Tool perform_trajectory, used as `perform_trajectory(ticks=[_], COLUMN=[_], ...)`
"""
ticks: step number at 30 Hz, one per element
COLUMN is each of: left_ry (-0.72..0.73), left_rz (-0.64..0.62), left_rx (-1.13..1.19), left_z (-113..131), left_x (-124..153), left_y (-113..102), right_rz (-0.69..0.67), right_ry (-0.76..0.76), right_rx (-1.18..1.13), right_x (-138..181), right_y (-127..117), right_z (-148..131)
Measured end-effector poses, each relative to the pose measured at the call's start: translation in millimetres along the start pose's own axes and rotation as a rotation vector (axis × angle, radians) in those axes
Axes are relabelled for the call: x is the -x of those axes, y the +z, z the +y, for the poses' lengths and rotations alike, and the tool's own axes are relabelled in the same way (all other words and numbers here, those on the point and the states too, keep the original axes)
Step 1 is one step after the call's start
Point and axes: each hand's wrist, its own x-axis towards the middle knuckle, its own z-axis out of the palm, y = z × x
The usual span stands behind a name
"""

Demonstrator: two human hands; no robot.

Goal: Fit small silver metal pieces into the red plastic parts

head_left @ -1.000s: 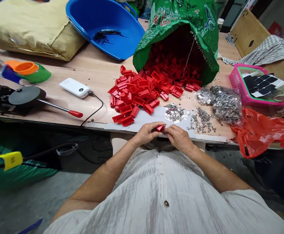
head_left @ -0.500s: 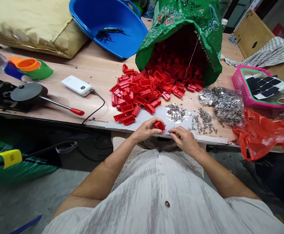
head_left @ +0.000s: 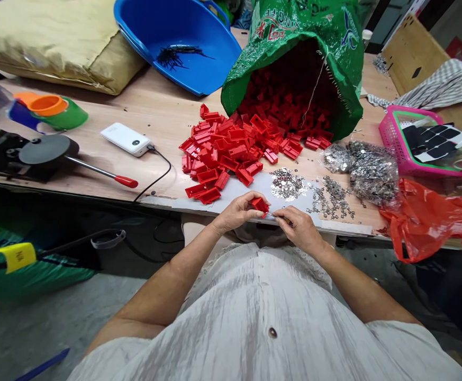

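**Red plastic housing [head_left: 259, 205] pinched at surface [head_left: 163, 111] edge**

The left hand [head_left: 236, 214] pinches it; the right hand [head_left: 300, 227] pinches a screwdriver-like tool [head_left: 285, 219] aimed at it. A loose grip could let the tip skid into the left hand.

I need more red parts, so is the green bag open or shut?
Open: the green bag gapes, showing red parts inside and heaped before it on the table.

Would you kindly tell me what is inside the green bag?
Inside the green bag are many red parts, some spilling out; its far end is hidden under the bag's upper side.
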Motion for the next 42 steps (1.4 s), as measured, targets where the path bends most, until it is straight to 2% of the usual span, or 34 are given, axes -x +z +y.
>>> perform_trajectory(ticks=[10,16,22,27,37,42], left_ry=[0.025,0.068,0.123,0.139,0.126,0.118], left_rz=[0.033,0.024,0.012,0.016,0.039,0.038], left_rx=[-0.389,-0.530,-0.576,-0.579,-0.558,-0.572], left_z=[-2,0,-1,-2,1,-1], left_x=[2,3,4,4,4,5], left_y=[2,5,6,5,6,7], right_rz=[-0.001,-0.040,-0.048,-0.093,-0.116,-0.135], right_ry=[-0.019,0.005,0.033,0.029,0.016,0.048], right_rx=[0.093,0.164,0.093,0.128,0.119,0.174], right_x=[3,1,-2,-3,-2,-3], right_y=[12,11,6,6,5,4], right_z=[6,6,9,6,9,1])
